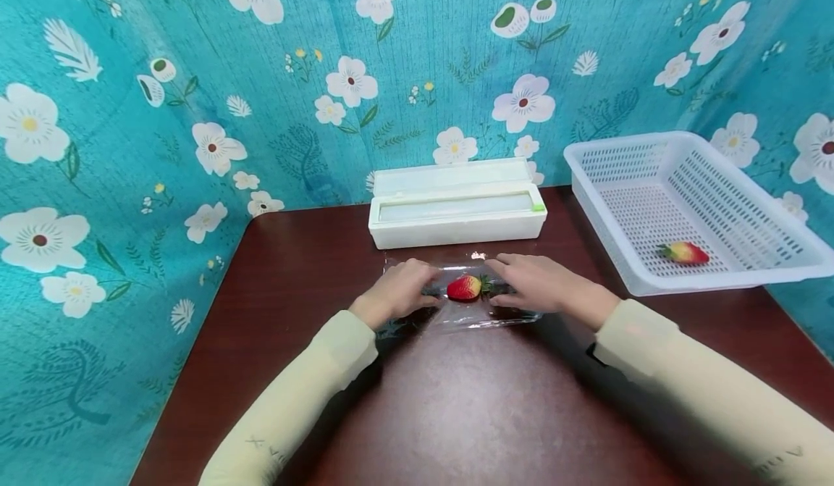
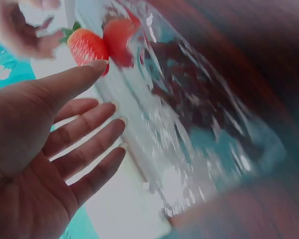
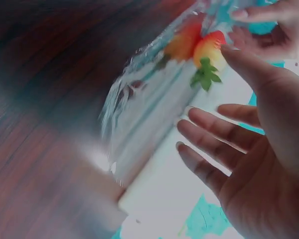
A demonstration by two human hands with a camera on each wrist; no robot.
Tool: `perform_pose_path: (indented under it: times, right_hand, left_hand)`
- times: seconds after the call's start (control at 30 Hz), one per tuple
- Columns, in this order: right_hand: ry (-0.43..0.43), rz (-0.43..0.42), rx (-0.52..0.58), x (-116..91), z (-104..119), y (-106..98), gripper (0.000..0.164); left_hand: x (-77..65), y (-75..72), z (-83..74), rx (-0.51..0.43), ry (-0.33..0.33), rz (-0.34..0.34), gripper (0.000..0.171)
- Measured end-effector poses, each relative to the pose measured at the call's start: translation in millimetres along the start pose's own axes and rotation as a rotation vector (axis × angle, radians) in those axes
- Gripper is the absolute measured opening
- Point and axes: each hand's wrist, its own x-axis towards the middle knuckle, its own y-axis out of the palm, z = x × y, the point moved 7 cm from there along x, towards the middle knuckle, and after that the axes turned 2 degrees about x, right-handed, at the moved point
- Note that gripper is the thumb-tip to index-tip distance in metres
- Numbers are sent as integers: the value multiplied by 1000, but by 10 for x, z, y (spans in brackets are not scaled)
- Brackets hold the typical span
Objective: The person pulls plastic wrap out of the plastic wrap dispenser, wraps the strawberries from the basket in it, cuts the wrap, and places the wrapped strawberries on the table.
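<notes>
A red strawberry (image 1: 464, 288) with a yellowish top and green leaves lies on a sheet of clear plastic wrap (image 1: 465, 319) on the table. On its left is my left hand (image 1: 399, 292), fingers extended; in the left wrist view the thumb tip overlaps the strawberry (image 2: 86, 47), and contact cannot be told. My right hand (image 1: 544, 283) is on the leafy side, its fingers spread and fairly straight in the right wrist view, the thumb close to the strawberry (image 3: 209, 50). Neither hand grips anything. The wrap (image 2: 189, 134) looks glossy and wrinkled, mirroring the strawberry.
Behind the wrap stands a white wrap dispenser box (image 1: 459, 231) with its lid raised, a roll inside and a green piece at its right end. A white plastic basket (image 1: 602, 232) at the right holds another strawberry (image 1: 687, 253). Blue floral cloth (image 1: 293, 109) hangs behind the dark table (image 1: 274, 269).
</notes>
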Motion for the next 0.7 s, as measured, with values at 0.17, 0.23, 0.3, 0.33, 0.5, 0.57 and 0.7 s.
perform_pose_path:
  times: [0.17,0.23,0.3,0.33,0.5,0.57,0.7]
  right_hand:
    - [-24,-4,-4,-329,-73,-106,32]
    - [-40,9,5,-433,-102,-88,23]
    - [-48,24,16,-514,-130,-49,20]
    - [-53,27,18,-547,-143,-25,21]
    - [-46,35,43,-642,-191,88,26]
    - [-46,24,51,-657,-202,111,27]
    - [-60,-14,50,-669,-221,127,24]
  left_hand:
    - [-318,-67,66,-18,46,2,28]
    - [-438,-55,80,-46,63,22,28]
    - [-541,-30,93,-67,72,44,27]
    - [-587,-18,99,-73,76,50,27]
    - [-794,44,164,-91,65,91,21]
    - [-856,69,201,-99,50,106,21]
    - [-905,112,253,-112,35,108,18]
